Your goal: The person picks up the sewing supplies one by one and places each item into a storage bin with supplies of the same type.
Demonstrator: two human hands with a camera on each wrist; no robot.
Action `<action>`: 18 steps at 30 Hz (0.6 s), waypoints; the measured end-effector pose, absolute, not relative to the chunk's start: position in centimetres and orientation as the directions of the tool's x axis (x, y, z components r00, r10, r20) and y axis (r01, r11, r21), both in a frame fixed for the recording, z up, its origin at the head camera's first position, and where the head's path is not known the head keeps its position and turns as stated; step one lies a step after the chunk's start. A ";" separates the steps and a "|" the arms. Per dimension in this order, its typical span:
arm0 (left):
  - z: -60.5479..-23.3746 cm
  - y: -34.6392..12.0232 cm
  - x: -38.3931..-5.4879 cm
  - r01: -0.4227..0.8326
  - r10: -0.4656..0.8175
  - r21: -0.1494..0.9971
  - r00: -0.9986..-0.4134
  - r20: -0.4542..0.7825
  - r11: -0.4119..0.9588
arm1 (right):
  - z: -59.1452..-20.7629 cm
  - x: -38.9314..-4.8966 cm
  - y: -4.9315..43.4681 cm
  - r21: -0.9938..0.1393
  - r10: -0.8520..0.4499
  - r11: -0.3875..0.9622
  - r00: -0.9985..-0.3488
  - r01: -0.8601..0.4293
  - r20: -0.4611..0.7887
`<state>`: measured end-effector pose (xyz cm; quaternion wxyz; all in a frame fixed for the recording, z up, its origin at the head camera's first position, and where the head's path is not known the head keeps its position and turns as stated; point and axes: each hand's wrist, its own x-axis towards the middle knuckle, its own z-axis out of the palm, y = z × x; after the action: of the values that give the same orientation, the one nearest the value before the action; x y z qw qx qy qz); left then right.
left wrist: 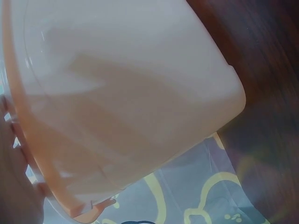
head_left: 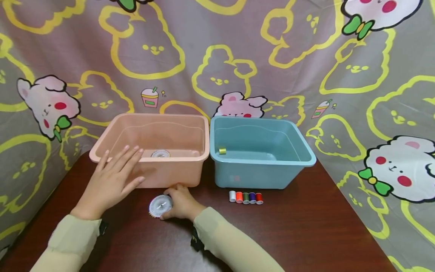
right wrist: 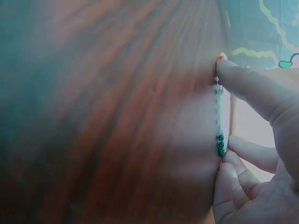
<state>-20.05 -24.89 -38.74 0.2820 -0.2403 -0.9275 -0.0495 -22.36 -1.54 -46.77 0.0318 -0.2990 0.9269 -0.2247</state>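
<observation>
My right hand (head_left: 182,203) grips a pin wheel (head_left: 161,206), a round disc with bead-headed sewing pins round its edge. The thumb and fingers span opposite edges of the disc, which lies flat at the table surface in front of the pink bin (head_left: 180,174). Green and red pin heads show along its thin side in the right wrist view. My left hand (head_left: 110,181), fingers straight and spread, is at the pink bin's front rim. Inside that bin lies another pin wheel (head_left: 160,153), partly hidden by the front wall.
To the right of the pink bin stands a blue bin (head_left: 251,175) with a yellow thread spool (head_left: 222,151) inside. Several thread spools (head_left: 246,198), white, orange, green, purple and red, stand in a row before it on the brown table (head_left: 306,226). A patterned curtain (head_left: 190,37) hangs behind.
</observation>
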 end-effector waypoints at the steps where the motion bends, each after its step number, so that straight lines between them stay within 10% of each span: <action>1: -38.7 -24.9 -20.0 0.473 0.418 -0.045 -0.725 0.548 0.880 | -46.8 -22.4 -1.6 -0.441 -0.568 0.720 -0.820 -0.536 0.069; 18: -38.8 -24.8 -20.0 0.475 0.418 -0.050 -0.715 0.560 0.878 | -46.3 -22.3 -2.0 -0.518 -0.505 0.745 -0.863 -0.420 -0.026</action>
<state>-20.01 -24.76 -38.80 0.2900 -0.2416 -0.9247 -0.0490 -22.34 -2.00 -46.34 0.0827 -0.2486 0.9304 -0.2562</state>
